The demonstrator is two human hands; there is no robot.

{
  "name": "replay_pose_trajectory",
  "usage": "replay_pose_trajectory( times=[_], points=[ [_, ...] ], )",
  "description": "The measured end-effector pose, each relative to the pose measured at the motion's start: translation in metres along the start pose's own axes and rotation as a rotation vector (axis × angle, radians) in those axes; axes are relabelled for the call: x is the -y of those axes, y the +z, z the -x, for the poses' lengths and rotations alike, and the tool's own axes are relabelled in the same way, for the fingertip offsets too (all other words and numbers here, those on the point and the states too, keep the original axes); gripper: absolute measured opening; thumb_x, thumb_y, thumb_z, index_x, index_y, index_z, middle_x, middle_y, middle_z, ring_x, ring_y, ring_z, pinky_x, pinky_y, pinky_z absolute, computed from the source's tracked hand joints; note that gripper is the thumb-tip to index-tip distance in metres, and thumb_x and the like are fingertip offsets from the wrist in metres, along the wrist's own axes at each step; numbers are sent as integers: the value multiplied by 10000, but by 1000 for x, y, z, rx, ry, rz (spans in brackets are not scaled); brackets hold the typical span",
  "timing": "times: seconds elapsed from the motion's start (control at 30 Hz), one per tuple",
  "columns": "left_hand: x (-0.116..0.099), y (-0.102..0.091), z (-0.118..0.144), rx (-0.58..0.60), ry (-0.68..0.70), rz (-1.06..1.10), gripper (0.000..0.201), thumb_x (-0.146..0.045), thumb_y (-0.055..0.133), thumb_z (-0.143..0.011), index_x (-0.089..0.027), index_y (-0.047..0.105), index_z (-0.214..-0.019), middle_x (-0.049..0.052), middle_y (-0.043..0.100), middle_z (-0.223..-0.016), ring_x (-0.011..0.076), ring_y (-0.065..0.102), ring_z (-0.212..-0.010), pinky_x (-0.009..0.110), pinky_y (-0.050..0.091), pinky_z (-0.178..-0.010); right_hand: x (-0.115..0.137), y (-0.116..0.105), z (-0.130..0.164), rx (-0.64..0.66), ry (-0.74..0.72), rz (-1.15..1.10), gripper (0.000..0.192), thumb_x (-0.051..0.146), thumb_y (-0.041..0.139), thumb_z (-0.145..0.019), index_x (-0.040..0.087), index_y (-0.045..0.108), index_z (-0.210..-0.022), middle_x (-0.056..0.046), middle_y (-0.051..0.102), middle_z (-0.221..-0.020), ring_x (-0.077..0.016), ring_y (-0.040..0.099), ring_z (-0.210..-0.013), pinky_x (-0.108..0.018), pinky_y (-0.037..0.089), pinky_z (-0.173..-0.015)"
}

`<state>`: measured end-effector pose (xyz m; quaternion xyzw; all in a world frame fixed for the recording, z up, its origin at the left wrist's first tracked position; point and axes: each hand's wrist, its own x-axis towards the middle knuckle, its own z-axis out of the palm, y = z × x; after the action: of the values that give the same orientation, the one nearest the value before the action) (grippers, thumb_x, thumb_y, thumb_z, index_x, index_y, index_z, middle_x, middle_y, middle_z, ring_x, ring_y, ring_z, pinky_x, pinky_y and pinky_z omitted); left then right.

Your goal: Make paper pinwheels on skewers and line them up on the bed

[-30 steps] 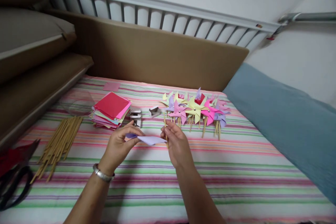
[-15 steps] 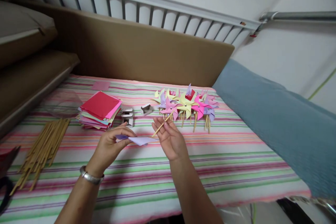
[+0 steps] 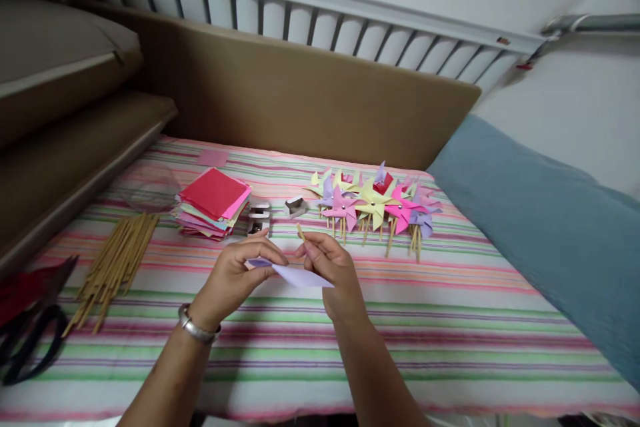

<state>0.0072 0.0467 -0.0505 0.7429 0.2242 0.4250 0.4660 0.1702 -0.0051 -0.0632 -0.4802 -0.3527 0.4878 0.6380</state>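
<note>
My left hand (image 3: 240, 277) pinches a folded lilac paper piece (image 3: 300, 276) at its left end, above the striped bed cover. My right hand (image 3: 333, 270) holds a thin wooden stick (image 3: 301, 233) between its fingers and touches the right part of the same paper. The two hands meet near the middle of the view. Beyond them lies a row of finished paper pinwheels (image 3: 373, 203) in yellow, pink and purple on sticks.
A stack of coloured paper squares (image 3: 214, 208) lies at the left, with a bundle of wooden sticks (image 3: 113, 267) beside it. Small metal pieces (image 3: 259, 217) sit between stack and pinwheels. Black-handled scissors (image 3: 30, 340) lie far left. A blue blanket (image 3: 545, 233) covers the right.
My right hand has turned palm-down and closed in on the lilac paper, with the stick now upright between its fingers. The head view has shifted slightly.
</note>
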Motion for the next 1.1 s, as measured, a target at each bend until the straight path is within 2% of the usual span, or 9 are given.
replay_pose_trajectory(
  times=[0.13,0.27,0.43,0.63,0.83,1.1],
  points=[
    [0,-1,0,-26,31,5,24,-220,678,-740,-205,697,-741,15,697,-768,156,638,-751,423,271,-1060,-1,2,3,86,-10,64,175,338,613,-782,196,634,-882,21,611,-642,-74,493,-514,-195,370,-500],
    [1,-2,-1,-72,56,-15,25,-195,676,-740,-206,698,-741,16,686,-762,152,633,-743,405,321,-1028,1,4,6,95,-22,132,164,332,593,-796,196,623,-882,14,619,-668,-101,539,-577,-216,410,-547],
    [1,-2,0,-123,98,-38,38,-179,675,-741,-211,691,-750,5,687,-743,141,632,-721,422,319,-1033,5,10,9,99,-64,262,155,319,560,-817,196,642,-863,19,602,-651,-89,499,-517,-203,386,-477],
    [2,-3,1,-183,149,-71,76,-155,674,-739,-226,681,-765,-4,695,-767,142,639,-757,434,328,-1036,10,14,12,122,-194,394,211,222,519,-796,188,687,-919,0,605,-657,-94,486,-533,-209,391,-498],
    [3,-3,0,-214,165,-101,69,-164,683,-729,-225,689,-761,8,690,-790,150,635,-791,433,356,-1026,13,15,14,118,-252,404,397,68,422,-664,205,698,-914,-8,657,-769,-97,517,-583,-212,418,-542],
    [4,-2,-1,-233,165,-101,35,-196,685,-731,-222,696,-752,20,688,-787,159,636,-789,448,383,-1010,13,17,16,121,-263,391,406,58,421,-661,215,696,-915,-6,665,-802,-96,524,-592,-203,417,-533]
  ],
)
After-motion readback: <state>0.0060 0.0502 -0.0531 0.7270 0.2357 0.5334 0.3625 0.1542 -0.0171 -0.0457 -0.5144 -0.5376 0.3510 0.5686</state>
